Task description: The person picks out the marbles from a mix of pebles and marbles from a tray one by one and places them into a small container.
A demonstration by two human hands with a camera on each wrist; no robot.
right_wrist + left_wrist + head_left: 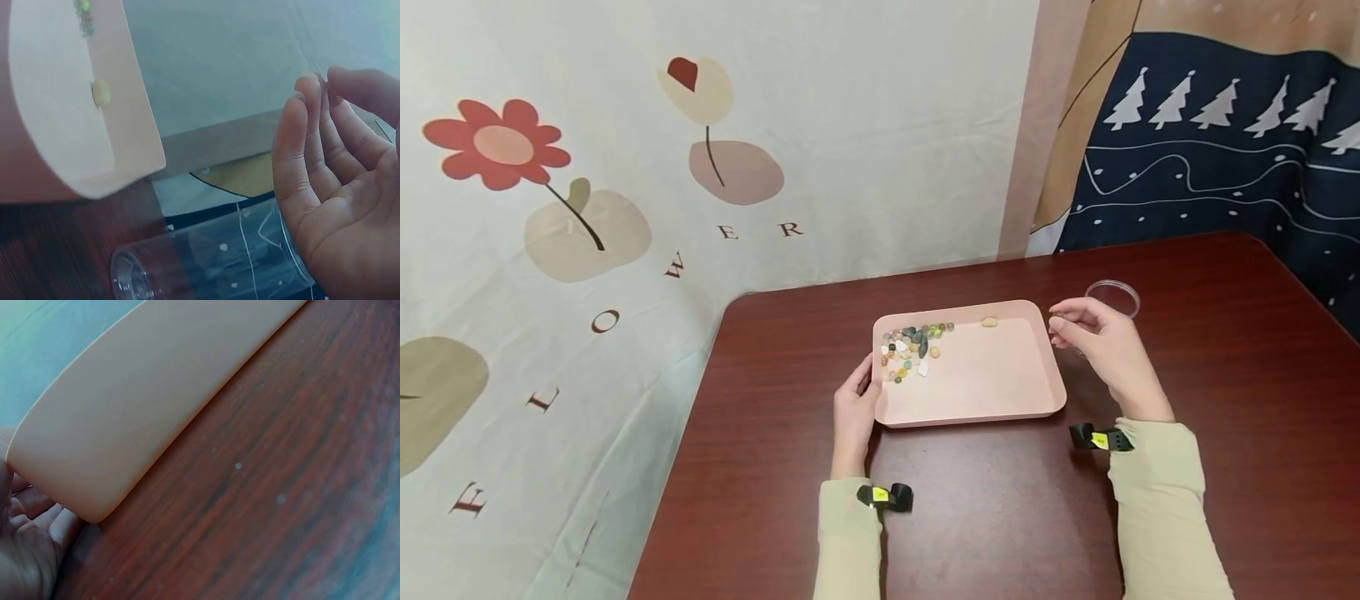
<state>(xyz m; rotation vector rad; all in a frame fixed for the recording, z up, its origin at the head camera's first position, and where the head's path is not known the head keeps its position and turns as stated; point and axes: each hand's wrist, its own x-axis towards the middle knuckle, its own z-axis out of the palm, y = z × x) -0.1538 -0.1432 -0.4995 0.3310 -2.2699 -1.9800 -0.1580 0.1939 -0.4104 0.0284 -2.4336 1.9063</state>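
Note:
A pink rectangular tray (981, 379) lies on the table with small coloured pebbles and glass-like beads (912, 346) gathered at its left end. One pale yellow pebble (989, 322) sits apart near the far wall of the tray. My left hand (853, 417) grips the tray's left side, thumb by the rim and fingers on the outside. Just beyond the right side, my right hand (1108, 350) is raised, pinching a small brownish pebble-like piece (335, 99) between thumb and fingertips; most of it is hidden. Beside that hand stands a clear jar (206, 256), its round rim showing behind the hand in the head view.
The dark red-brown wooden table (992, 508) carries the tray and the jar. A pale cloth with flower prints (880, 142) hangs behind it, and a navy cloth with white trees (1210, 158) hangs at the right.

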